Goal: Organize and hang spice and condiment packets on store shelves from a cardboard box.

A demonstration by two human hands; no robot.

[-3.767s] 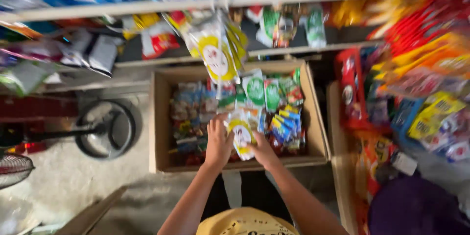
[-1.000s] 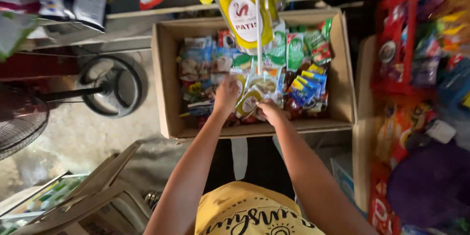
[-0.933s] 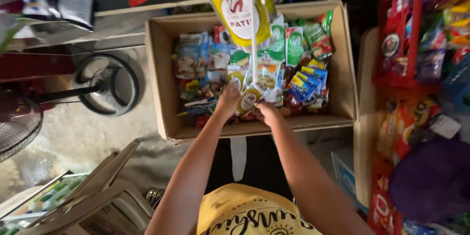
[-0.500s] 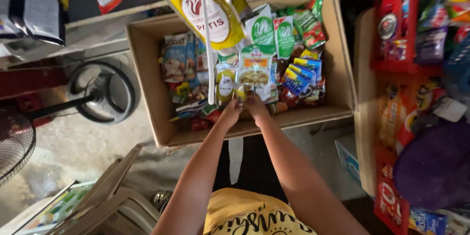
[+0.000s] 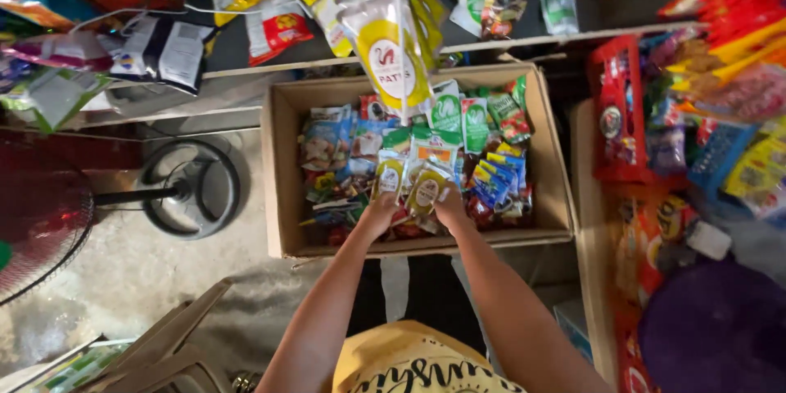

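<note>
Fingers of left hand [image 5: 378, 214] and right hand [image 5: 449, 209] curled around yellow-labelled snack packets [image 5: 416, 191] in cardboard box [image 5: 282, 188].

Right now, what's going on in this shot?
A person is reaching with both hands into a cardboard box full of snack packets. The left hand and right hand are at the near side of the box, each at a small yellow-and-clear packet on top of the pile; the grip on them looks closed but is partly hidden. More packets hang from above, one large yellow bag over the box. A floor fan lies to the left.
</note>
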